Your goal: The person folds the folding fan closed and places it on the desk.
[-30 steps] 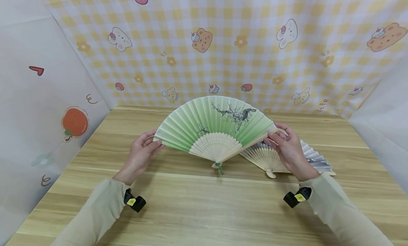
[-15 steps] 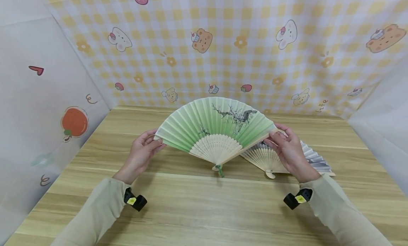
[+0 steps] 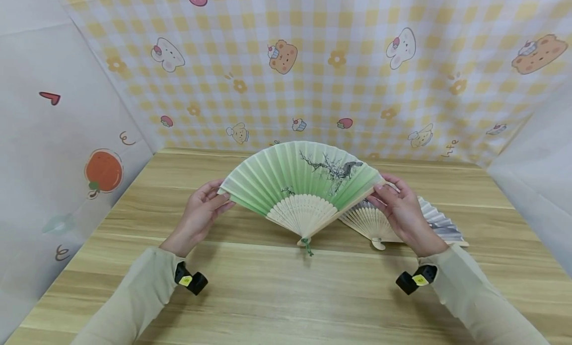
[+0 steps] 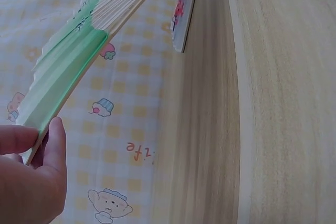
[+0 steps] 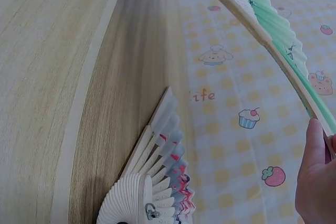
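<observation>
A green folding fan (image 3: pixel 272 181) with a dark blossom branch is spread wide above the table in the head view. My left hand (image 3: pixel 198 213) pinches its left outer corner between thumb and fingers; the left wrist view shows this grip on the fan's edge (image 4: pixel 79 74). At the opposite side, my right hand (image 3: pixel 404 213) holds the upper end of the right guard stick (image 5: pixel 289 69). The pale ribs meet at a pivot low in the middle, where a green tassel (image 3: pixel 307 246) hangs.
A second spread fan (image 3: pixel 364 221), grey and white, lies on the wooden table (image 3: pixel 286 295) at the right, partly hidden by my right hand. Red marks show on its leaf (image 5: pixel 181 182) in the right wrist view. Behind stands a yellow checked cloth (image 3: pixel 313 87).
The green fan has come down slightly, its pivot and tassel lower than before. Both hands have drawn a little closer together, so the spread is slightly narrower. The second fan has stayed put.
</observation>
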